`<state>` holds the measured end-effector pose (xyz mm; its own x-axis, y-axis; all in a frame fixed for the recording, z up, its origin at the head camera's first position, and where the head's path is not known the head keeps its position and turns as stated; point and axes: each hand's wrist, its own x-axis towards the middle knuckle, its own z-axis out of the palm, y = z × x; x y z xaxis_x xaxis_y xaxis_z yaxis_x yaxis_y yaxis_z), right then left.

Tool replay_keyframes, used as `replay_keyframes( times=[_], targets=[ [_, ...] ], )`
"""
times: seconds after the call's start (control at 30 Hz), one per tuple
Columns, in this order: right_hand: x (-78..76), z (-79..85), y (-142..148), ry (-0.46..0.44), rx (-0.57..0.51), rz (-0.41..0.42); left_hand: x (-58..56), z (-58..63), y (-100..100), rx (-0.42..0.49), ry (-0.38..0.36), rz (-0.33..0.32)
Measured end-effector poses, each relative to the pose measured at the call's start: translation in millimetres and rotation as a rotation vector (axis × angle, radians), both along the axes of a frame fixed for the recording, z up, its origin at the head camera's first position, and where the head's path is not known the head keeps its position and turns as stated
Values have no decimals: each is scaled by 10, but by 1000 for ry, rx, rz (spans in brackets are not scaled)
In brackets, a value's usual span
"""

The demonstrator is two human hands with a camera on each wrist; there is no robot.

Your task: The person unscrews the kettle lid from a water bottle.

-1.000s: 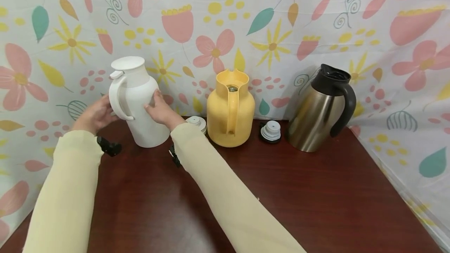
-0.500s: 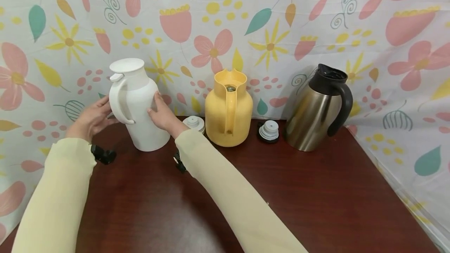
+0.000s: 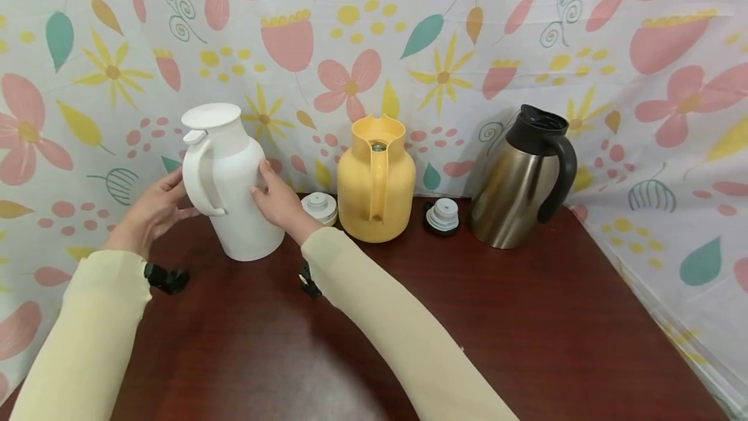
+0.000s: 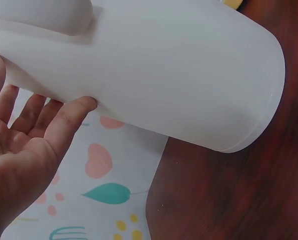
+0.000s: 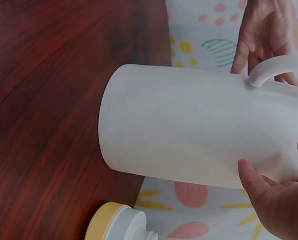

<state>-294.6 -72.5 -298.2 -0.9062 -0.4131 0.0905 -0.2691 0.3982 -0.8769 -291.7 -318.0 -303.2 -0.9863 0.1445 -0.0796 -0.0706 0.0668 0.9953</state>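
Note:
A white thermos jug (image 3: 244, 180) stands at the left of the table, its handle (image 3: 199, 174) turned toward me. My left hand (image 3: 154, 210) touches its left side behind the handle, fingers spread and palm away from the wall. On the other side my right hand (image 3: 283, 206) grips the jug, its other fingers hidden. In the left wrist view the left fingertips (image 4: 91, 101) meet the jug's side. The right wrist view shows right-hand digits (image 5: 246, 165) on the body. Nearest the right hand lies a white stopper (image 3: 318, 203).
A yellow thermos jug (image 3: 376, 187) without a lid stands mid-table. Right of it are a white and black stopper (image 3: 442, 215) and a steel jug (image 3: 517, 193) with a black handle. A flowered cloth (image 3: 350, 31) hangs close behind the dark table (image 3: 497, 317).
The white thermos jug has shifted slightly toward me, together with both hands. The yellow jug, the steel jug and the stoppers keep their places; the head view has turned a little.

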Motion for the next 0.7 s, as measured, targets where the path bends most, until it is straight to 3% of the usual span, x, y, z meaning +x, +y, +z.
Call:
replay_keyframes(
  times=[0.27,0.53,0.7],
  targets=[
    [146,-41,139,15,-14,-42,158,3,74,-76,32,-21],
    [293,-113,295,98,-65,-66,358,-39,164,-130,106,-15],
    [438,-170,415,131,-120,-77,513,-32,273,-329,173,17]
  ],
)
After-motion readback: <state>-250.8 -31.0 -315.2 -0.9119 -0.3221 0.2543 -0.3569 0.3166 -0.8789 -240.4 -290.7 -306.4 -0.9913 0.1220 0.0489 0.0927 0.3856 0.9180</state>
